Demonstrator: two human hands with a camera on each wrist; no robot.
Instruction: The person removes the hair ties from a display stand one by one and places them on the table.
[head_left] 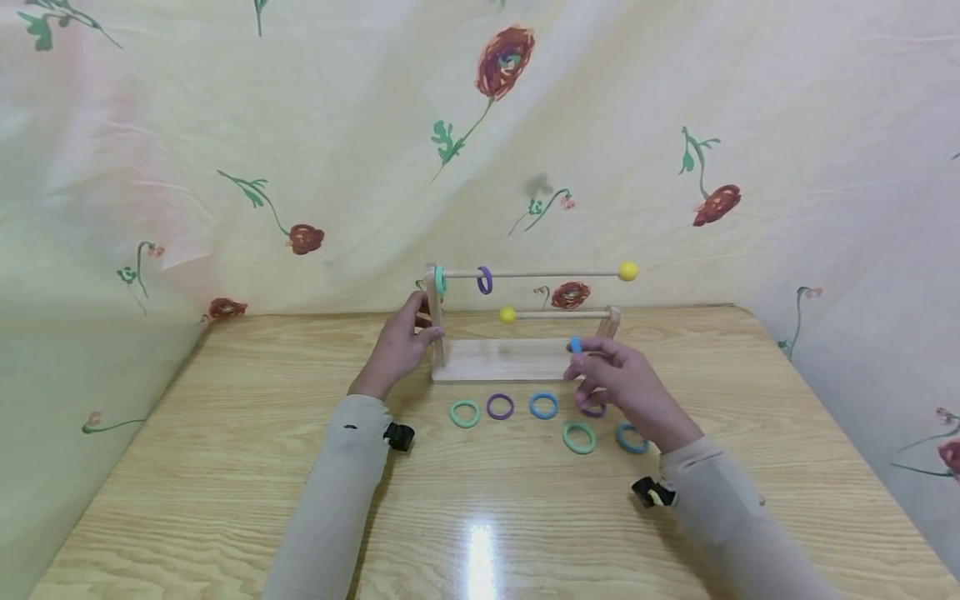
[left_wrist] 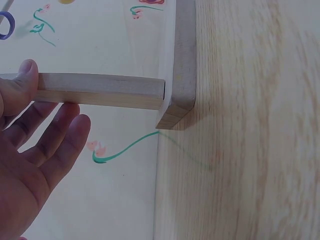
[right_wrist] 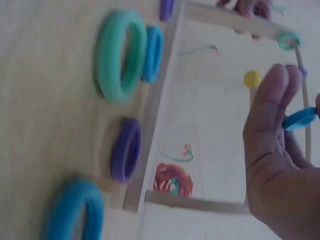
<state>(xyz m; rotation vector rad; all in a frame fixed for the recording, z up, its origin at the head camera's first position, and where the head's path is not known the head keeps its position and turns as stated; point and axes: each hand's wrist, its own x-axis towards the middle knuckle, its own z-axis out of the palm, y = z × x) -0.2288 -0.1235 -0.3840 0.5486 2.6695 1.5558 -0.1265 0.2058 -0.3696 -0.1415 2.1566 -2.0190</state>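
Observation:
My left hand [head_left: 395,348] grips the left post [left_wrist: 100,90] of a wooden stand [head_left: 480,360], thumb on one side and fingers on the other. A teal ring [head_left: 440,282] hangs on the stand's upper rod [head_left: 555,274] beside that post, with a purple ring [head_left: 485,281] a little to its right. Between thumb and fingers of my right hand [head_left: 626,385] a blue ring [right_wrist: 300,118] is pinched, raised in front of the stand's right side. The lower rod [head_left: 562,315] carries no ring and ends in a yellow ball [head_left: 507,315].
Several rings lie on the table before the stand: green [head_left: 452,414], purple [head_left: 489,407] and blue [head_left: 532,406] in a row, another green ring [head_left: 566,437] and blue ring [head_left: 632,450] nearer. My right hand partly covers a purple ring [right_wrist: 119,155]. Flowered cloth [head_left: 360,167] hangs behind.

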